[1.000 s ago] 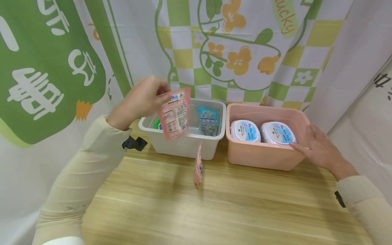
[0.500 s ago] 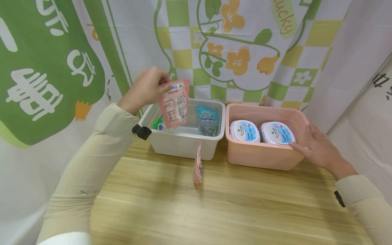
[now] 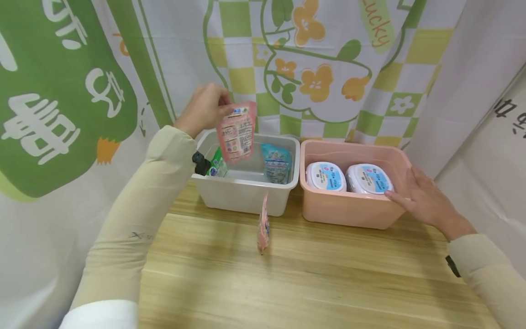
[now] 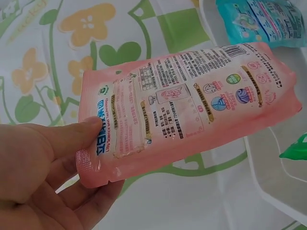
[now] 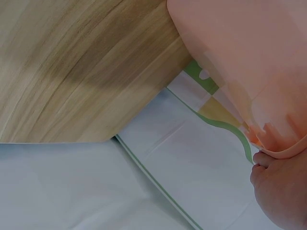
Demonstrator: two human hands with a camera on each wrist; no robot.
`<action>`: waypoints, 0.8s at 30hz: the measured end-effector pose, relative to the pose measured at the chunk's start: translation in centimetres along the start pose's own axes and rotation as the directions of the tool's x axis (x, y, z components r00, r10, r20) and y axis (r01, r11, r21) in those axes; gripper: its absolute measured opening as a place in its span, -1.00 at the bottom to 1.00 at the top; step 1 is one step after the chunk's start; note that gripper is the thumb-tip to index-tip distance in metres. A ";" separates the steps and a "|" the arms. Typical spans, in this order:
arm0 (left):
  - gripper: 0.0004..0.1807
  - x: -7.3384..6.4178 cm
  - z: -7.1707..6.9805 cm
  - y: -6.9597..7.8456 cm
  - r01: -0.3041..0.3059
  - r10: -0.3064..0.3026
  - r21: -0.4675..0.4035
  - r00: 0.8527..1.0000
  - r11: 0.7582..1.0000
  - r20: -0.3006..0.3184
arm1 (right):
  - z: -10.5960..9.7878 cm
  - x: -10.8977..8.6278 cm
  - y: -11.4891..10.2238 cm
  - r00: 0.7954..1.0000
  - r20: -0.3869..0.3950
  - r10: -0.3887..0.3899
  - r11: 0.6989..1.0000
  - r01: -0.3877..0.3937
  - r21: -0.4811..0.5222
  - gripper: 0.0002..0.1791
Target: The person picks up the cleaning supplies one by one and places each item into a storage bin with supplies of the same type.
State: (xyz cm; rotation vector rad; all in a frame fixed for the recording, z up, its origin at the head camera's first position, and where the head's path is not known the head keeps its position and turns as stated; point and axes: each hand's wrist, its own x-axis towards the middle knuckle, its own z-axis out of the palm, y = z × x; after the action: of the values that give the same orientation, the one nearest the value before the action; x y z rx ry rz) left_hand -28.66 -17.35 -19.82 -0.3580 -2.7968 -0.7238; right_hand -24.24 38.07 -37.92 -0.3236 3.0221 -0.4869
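Observation:
My left hand (image 3: 205, 107) pinches the top edge of a pink refill pouch (image 3: 237, 135), thumb on the printed back. The pouch hangs over the white bin (image 3: 242, 192), its lower end overlapping the bin's opening. In the left wrist view the pouch (image 4: 187, 110) shows small print and a barcode. Inside the bin stand a blue pouch (image 3: 276, 163) and, at its left, a green pouch (image 3: 218, 163), partly hidden by the wrist. My right hand (image 3: 429, 198) holds the right rim of the pink bin (image 3: 349, 210), thumb along the front corner.
Two white-lidded tubs, one left (image 3: 326, 177) and one right (image 3: 370, 179), sit in the pink bin. Another pink pouch (image 3: 263, 228) stands edge-on on the wooden table (image 3: 296, 283), in front of the white bin. A patterned curtain (image 3: 316, 68) hangs close behind both bins.
My left hand has moved the pink pouch up and slightly right, away from the white bin's front rim. More of the green pouch shows. The right hand stays at the pink bin.

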 end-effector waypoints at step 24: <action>-0.88 4.5 4.7 -2.4 -0.019 0.016 0.025 0.994 1.000 0.105 | -0.1 0.1 0.2 1.000 -0.025 0.013 1.000 -0.013 -0.005 0.24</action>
State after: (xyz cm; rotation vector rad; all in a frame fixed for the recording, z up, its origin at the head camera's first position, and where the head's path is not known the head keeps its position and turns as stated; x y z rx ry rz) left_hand -34.37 -16.26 -23.67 -0.4266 -2.8949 -0.6827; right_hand -24.42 38.22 -37.90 -0.3004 3.0479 -0.4861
